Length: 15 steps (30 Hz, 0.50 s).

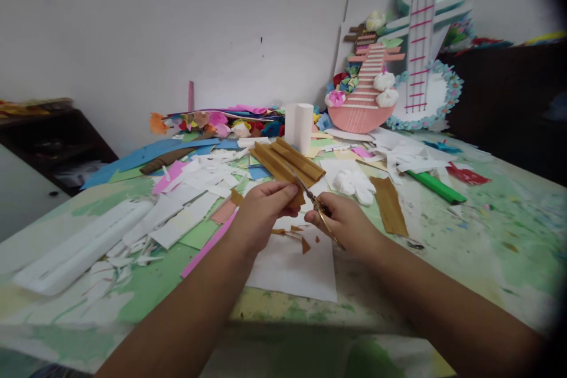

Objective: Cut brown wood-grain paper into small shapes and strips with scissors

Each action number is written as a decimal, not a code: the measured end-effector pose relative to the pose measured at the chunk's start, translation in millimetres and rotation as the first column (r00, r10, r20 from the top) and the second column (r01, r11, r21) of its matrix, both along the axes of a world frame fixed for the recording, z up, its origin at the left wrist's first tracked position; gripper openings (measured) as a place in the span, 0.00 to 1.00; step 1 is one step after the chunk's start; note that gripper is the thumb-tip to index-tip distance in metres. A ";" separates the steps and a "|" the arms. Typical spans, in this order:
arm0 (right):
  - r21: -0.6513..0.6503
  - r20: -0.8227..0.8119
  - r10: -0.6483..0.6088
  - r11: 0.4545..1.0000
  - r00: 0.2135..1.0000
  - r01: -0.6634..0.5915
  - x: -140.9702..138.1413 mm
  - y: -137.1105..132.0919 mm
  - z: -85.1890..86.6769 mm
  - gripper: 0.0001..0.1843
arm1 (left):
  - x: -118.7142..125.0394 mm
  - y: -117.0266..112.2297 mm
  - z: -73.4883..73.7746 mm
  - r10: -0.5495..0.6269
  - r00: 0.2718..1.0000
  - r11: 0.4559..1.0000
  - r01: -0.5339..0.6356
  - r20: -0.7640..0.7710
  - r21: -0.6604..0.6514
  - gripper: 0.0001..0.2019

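Note:
My left hand (261, 212) is closed on a folded strip of brown pleated paper (287, 163) and holds it just above the table. My right hand (348, 223) is closed round gold-handled scissors (319, 208), whose blades point up-left into the near end of the brown paper. Small brown offcuts (305, 244) lie below the hands on a white sheet (296, 269).
A paint-stained green table (487, 236) carries white and coloured paper scraps at left, a loose brown strip (390, 205), a green roll (436, 186), a white paper tube (299, 125), paper flowers (221, 121) and a pink paper guitar model (367, 94) by the wall.

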State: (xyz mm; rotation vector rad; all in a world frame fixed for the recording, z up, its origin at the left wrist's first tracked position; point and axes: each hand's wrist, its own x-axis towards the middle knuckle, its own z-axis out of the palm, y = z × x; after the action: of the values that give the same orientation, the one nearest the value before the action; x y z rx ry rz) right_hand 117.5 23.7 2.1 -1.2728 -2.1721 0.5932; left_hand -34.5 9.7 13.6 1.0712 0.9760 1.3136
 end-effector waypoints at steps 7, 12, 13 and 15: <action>-0.047 -0.161 -0.044 0.998 0.986 0.037 2.0 1.0 2.0 0.19 | -0.4 1.1 3.2 0.073 0.997 0.997 -0.073 0.039 -0.016 0.08; -0.079 -0.042 0.051 0.995 0.998 -0.054 -0.4 0.9 -3.5 0.18 | 0.1 3.0 1.3 0.184 0.983 0.982 -0.184 0.012 0.037 0.09; -0.083 -0.020 0.055 0.995 0.998 -0.057 -0.9 0.7 -4.1 0.18 | 0.1 3.4 0.8 0.231 0.973 0.971 -0.231 0.002 0.060 0.09; -0.082 0.004 0.056 0.995 0.998 -0.056 -1.6 0.0 -4.5 0.19 | 0.1 3.9 -0.4 0.301 0.953 0.948 -0.298 -0.015 0.108 0.09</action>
State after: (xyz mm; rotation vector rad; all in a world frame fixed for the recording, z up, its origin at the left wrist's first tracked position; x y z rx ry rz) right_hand 115.9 23.7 -2.4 -1.2605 -2.2153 0.7079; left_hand -34.5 13.7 13.2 1.0529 1.1366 1.6148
